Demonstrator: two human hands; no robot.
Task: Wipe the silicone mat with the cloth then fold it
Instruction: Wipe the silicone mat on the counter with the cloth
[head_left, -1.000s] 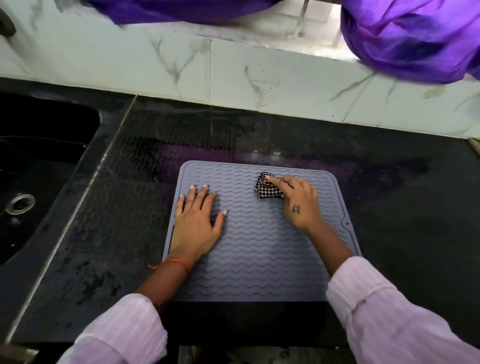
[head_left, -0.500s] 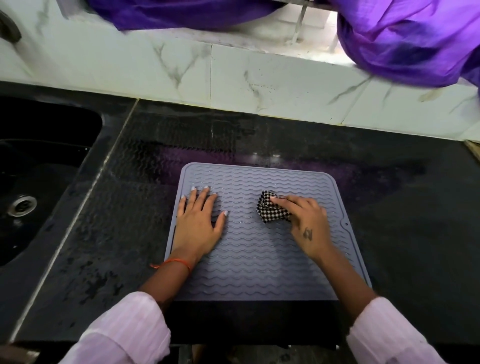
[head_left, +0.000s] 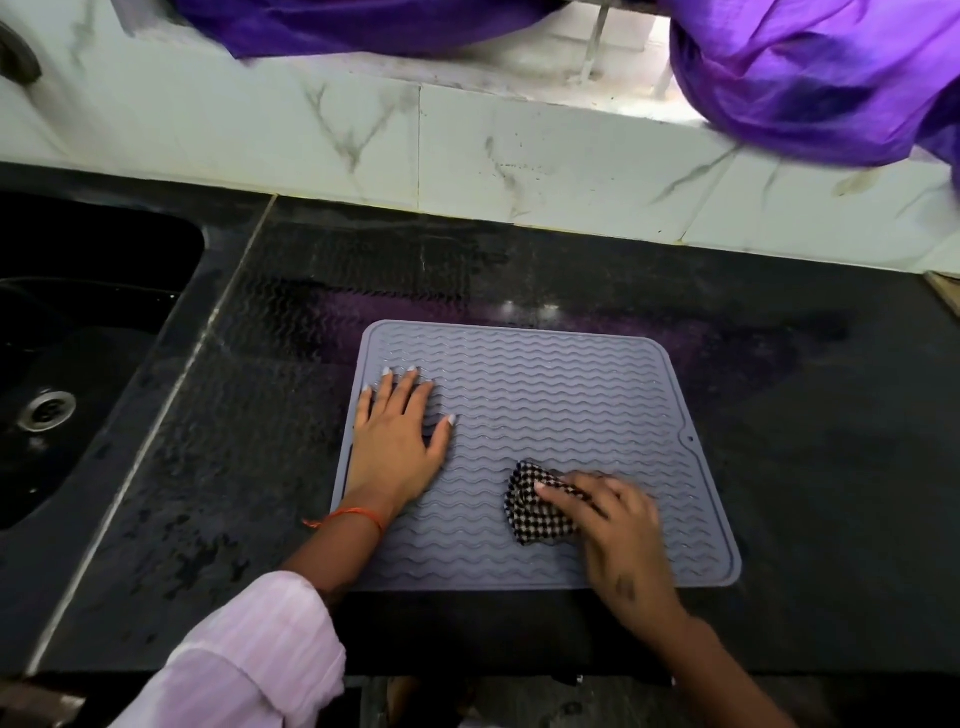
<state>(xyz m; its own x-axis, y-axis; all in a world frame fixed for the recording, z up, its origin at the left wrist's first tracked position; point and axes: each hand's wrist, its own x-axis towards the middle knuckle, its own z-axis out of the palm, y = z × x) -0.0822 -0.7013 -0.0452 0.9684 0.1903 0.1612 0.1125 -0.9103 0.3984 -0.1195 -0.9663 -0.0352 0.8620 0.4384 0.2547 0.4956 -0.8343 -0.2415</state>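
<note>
Your right hand (head_left: 618, 525) has its fingers curled over the bunched black-and-white checked cloth (head_left: 537, 512) and presses it onto the grey-lilac, wave-ribbed silicone mat (head_left: 545, 395). The mat lies flat on the black stone counter (head_left: 831, 415), its near edge just short of the counter's front edge. The cloth sits in the near-right part of the mat, close to the near edge and left of the small tab notch on the right edge. Your left hand (head_left: 397, 441) lies flat with straight, slightly spread fingers on the left part of the mat, beside its left edge, holding nothing; it appears to serve as the anchor against sliding. The relation that governs the next stroke is this: most of the open ribbed surface lies away from your right hand, toward the far edge and the far-right corner, and also leftward in the strip between the two hands. The ribs run left to right, so a stroke along that axis follows the grooves. The right hand is the nearer hand to the cloth and already has it. Judged from the flat mat, wiping is in progress and folding is not yet begun.
</note>
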